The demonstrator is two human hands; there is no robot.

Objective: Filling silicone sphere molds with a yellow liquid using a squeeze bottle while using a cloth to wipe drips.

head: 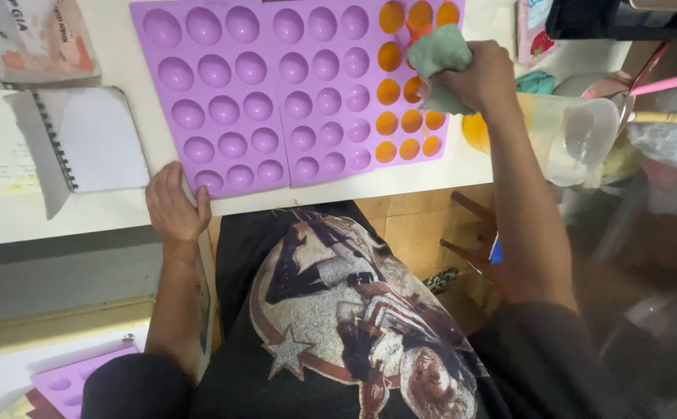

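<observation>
Two purple silicone moulds with round cavities lie side by side on a white table. The left mould (214,77) has empty cavities. The right mould (331,85) has orange filling in its rightmost cavities (400,116). My right hand (478,77) is closed around a crumpled pale green cloth (438,58) and presses it on the right mould's orange part. My left hand (174,206) rests flat on the table's front edge, its fingers touching the left mould's near corner.
A spiral notebook (82,140) and papers lie at the left. A clear plastic jug (579,136) stands at the right, with a pink-handled tool (664,84) behind it. Another purple mould (74,380) sits on a lower surface at bottom left.
</observation>
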